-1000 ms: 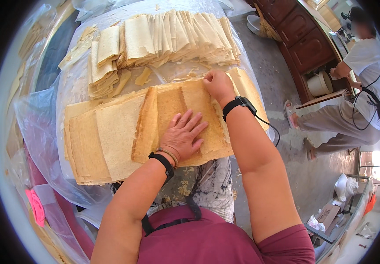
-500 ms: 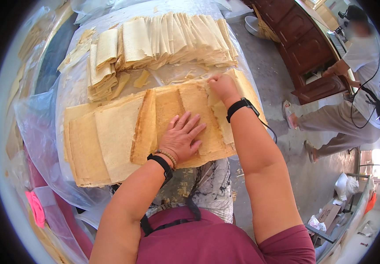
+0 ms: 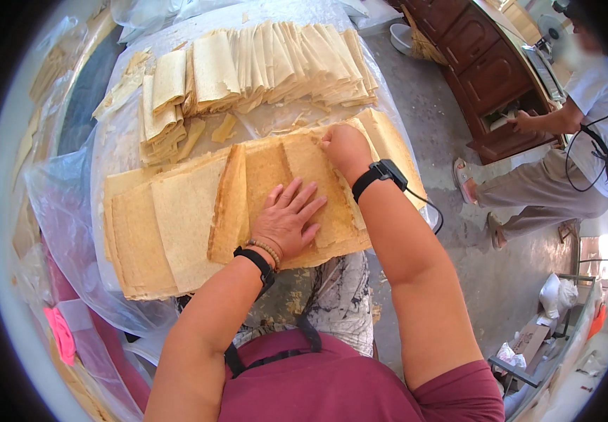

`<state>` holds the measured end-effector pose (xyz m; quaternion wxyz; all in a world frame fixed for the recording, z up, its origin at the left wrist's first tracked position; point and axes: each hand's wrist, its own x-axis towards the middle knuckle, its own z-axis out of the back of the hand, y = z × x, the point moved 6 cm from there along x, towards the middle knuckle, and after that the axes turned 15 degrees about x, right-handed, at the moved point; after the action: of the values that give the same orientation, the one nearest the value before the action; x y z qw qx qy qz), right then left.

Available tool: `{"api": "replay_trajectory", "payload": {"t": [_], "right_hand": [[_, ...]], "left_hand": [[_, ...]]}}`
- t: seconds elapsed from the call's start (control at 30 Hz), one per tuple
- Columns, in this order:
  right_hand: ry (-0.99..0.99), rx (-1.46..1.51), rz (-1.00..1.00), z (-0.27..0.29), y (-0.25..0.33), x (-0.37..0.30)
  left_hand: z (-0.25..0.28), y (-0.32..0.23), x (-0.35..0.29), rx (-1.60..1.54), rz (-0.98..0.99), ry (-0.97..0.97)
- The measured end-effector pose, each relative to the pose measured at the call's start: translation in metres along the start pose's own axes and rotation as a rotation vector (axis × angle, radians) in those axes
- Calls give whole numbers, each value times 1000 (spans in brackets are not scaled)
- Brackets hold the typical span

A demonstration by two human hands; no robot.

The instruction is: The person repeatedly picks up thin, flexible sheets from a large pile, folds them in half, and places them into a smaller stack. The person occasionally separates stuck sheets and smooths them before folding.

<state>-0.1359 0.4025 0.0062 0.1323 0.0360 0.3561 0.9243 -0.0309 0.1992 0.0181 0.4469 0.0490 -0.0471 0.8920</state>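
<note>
A stack of large, thin, golden-brown sheets (image 3: 188, 216), looking like dry flatbread, lies before me with browned edges and folds across the top. My left hand (image 3: 286, 221) rests flat on the middle of it, fingers spread. Closed at the stack's far right edge, my right hand (image 3: 348, 149) pinches the rim of a sheet; its fingertips are partly hidden. Beyond the stack stands a long row of folded sheets (image 3: 269, 67), packed side by side. A smaller folded pile (image 3: 161, 130) sits at its left, with broken scraps (image 3: 225, 128) between.
Clear plastic sheeting (image 3: 72, 204) covers the table and hangs at the left. To the right, a person (image 3: 564, 151) stands by an open drawer of a dark wooden cabinet (image 3: 490, 67). A white basin (image 3: 402, 39) is on the floor behind. My knees are under the near edge.
My right hand has moved slightly left and nearer along the sheet's edge. The left hand stays in place. At the right, the other person has shifted, with an arm reaching to the drawer.
</note>
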Motion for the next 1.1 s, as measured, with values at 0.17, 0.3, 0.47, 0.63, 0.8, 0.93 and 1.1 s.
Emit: {"api": "replay_trajectory", "payload": {"t": [0.17,0.3,0.47,0.63,0.8,0.93,1.1], "right_hand": [[-46,77,-28,-1,-8,-14],[33,-88,-77,-7,-9,-8],[65,-143,6,-4,10,-16],[-85,268,-207,17,-23,-1],[-61,857,-175,2,-30,1],[139,422,-115,-10,15,-26],[36,226,-28,-15,22,-38]], "left_hand": [[1,1,-1,-7,10,8],[3,0,1,21,-2,-4],[3,2,0,18,6,-6],[2,2,2,3,13,26],[5,-1,4,-22,3,1],[2,4,-1,-25,20,10],[5,2,1,-25,9,-8]]}}
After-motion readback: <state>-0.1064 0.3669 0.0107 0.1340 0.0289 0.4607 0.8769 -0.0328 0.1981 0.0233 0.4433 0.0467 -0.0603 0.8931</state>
